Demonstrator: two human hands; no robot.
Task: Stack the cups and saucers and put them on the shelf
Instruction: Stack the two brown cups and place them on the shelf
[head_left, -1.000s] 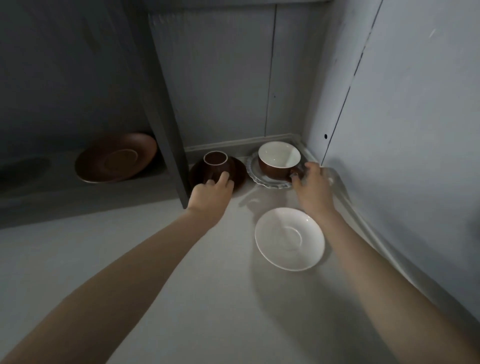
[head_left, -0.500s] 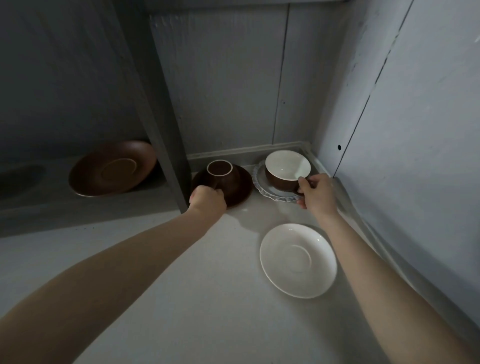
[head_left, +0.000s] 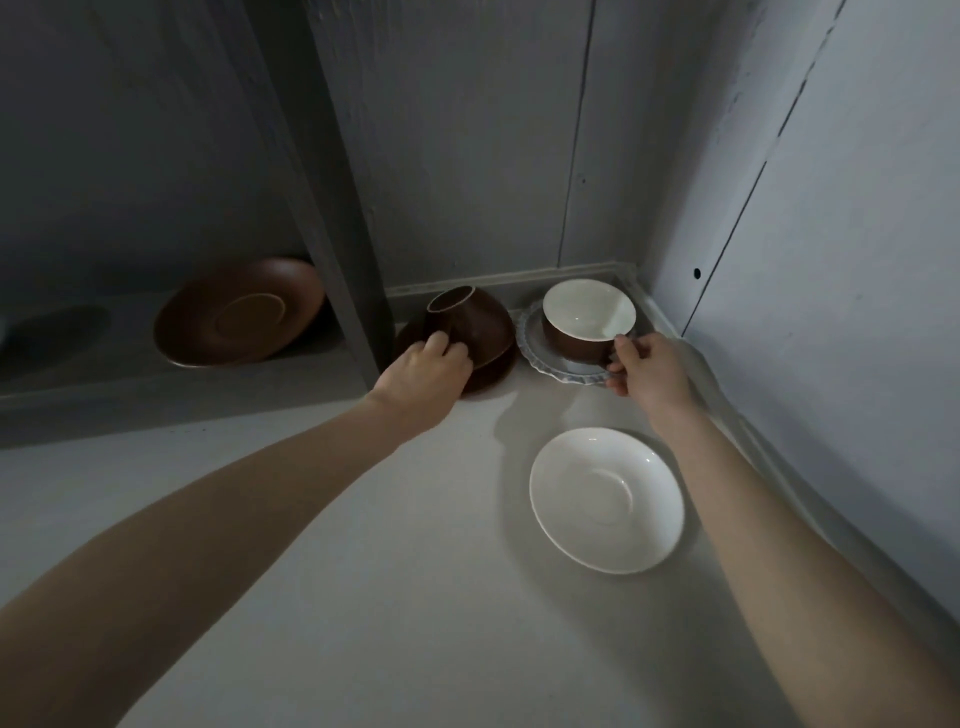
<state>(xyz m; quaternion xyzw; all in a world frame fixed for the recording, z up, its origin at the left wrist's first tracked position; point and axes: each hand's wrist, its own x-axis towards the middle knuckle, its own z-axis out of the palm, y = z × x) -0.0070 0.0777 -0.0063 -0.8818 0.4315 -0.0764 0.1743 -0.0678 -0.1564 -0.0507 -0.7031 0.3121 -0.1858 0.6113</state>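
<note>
A brown cup (head_left: 475, 325) stands upside down and slightly tilted on a brown saucer (head_left: 496, 374) by the shelf's upright post. My left hand (head_left: 426, 371) is closed on the cup's near side. To the right, a brown cup with a white inside (head_left: 587, 314) sits on a pale scalloped saucer (head_left: 537, 353) in the back corner. My right hand (head_left: 649, 371) pinches this cup at its near right side, where the handle is hidden by my fingers. A white saucer (head_left: 605, 499) lies flat on the surface in front of them.
A dark upright post (head_left: 332, 208) splits the shelf. Left of it a second brown saucer (head_left: 239, 312) leans in the darker bay. Walls close in at the back and on the right (head_left: 831, 312). The grey surface (head_left: 363, 571) runs toward me.
My left hand has slid from the brown cup's front to its left side, and the cup now tilts. My right hand has closed on the white-lined cup's handle side. The view has moved closer.
</note>
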